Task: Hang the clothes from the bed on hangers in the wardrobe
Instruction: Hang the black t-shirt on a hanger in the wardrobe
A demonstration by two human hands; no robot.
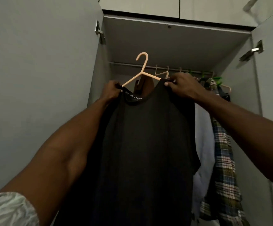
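A black shirt (145, 144) with white lettering inside its collar hangs on a peach plastic hanger (142, 69) that I hold up in front of the open wardrobe. My left hand (110, 91) grips the shirt's left shoulder over the hanger's arm. My right hand (181, 88) pinches the right shoulder at the other end of the hanger. The hanger's hook is free in the air, in front of and above the rail (160, 68).
On the rail hang spare peach hangers (164, 73), a brown garment (146, 84), a pale blue shirt (204, 141) and a plaid shirt (223, 152) on the right. Grey wardrobe doors (39, 79) stand open at both sides; cupboards sit above.
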